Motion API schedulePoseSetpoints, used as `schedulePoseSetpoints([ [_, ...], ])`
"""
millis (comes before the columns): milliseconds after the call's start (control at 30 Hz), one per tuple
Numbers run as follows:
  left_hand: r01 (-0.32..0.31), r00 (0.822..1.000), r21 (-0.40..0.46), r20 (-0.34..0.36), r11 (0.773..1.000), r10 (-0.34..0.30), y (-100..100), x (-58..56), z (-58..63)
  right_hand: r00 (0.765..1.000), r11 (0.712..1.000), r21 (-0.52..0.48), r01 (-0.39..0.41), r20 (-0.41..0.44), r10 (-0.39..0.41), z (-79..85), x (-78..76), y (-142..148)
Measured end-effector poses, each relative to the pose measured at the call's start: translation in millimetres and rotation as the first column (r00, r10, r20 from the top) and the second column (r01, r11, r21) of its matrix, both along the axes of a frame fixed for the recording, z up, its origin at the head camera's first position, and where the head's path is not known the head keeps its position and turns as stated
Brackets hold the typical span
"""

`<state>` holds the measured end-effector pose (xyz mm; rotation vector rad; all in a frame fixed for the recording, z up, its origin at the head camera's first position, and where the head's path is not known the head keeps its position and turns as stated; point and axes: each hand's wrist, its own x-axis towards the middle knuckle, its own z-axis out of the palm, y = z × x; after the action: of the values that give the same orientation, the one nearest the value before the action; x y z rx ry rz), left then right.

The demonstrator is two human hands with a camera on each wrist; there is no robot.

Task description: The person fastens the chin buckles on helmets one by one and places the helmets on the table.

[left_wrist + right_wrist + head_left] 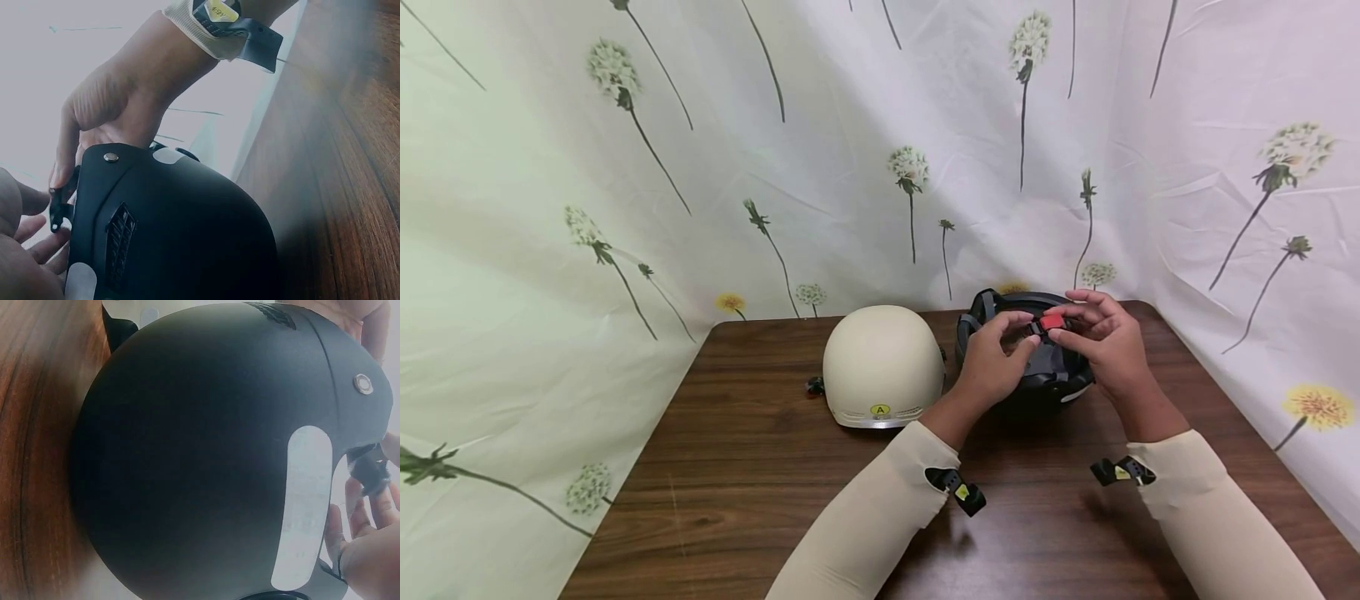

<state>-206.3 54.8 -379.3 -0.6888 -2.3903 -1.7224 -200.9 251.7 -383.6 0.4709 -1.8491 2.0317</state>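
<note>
A black helmet (1037, 400) lies upturned on the table, its padded inside facing up. Over its opening is the chin strap's buckle (1052, 322), part red and part black. My left hand (992, 362) pinches the black end between thumb and fingers. From the other side, my right hand (1112, 346) holds the red part in its fingertips. The left wrist view shows the helmet's dark shell (181, 231), with a vent and a rivet. A pale reflective strip (303, 506) runs along the shell in the right wrist view.
A cream helmet (883, 362) with a yellow "A" sticker stands dome up, left of the black one. Its own strap buckle (815, 386) pokes out at the left. The brown wooden table (737, 483) ends at a flower-printed curtain (850, 208) behind and at both sides.
</note>
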Motion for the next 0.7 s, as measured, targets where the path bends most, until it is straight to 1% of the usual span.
schedulePoseSetpoints([
  [133, -0.007, 0.999, 0.015, -0.052, 1.000, 0.008, -0.6, 0.5, -1.1, 0.999, 0.999, 0.006, -0.032, -0.038, 0.032, -1.3, -0.6, 1.7],
  [267, 0.000, 0.997, 0.035, -0.080, 0.999, 0.003, -1.0, 1.1, -0.7, 0.997, 0.999, 0.014, -0.041, -0.066, 0.042, -2.3, -1.0, 3.2],
  [400, 0.004, 0.996, 0.052, -0.088, 0.999, 0.001, -2.1, 2.3, 0.9, 0.995, 0.999, 0.013, -0.048, -0.083, 0.049, -3.4, -0.6, 3.8],
  [533, 0.011, 0.997, 0.070, -0.075, 0.997, -0.005, -4.6, 4.5, 1.9, 0.995, 0.999, 0.004, -0.040, -0.092, 0.041, -4.7, 1.1, 4.9],
  [700, -0.008, 0.998, 0.065, -0.068, 0.998, 0.013, -9.1, 5.5, 1.1, 0.995, 1.000, -0.002, -0.023, -0.099, 0.022, -5.3, 4.6, 6.0],
])
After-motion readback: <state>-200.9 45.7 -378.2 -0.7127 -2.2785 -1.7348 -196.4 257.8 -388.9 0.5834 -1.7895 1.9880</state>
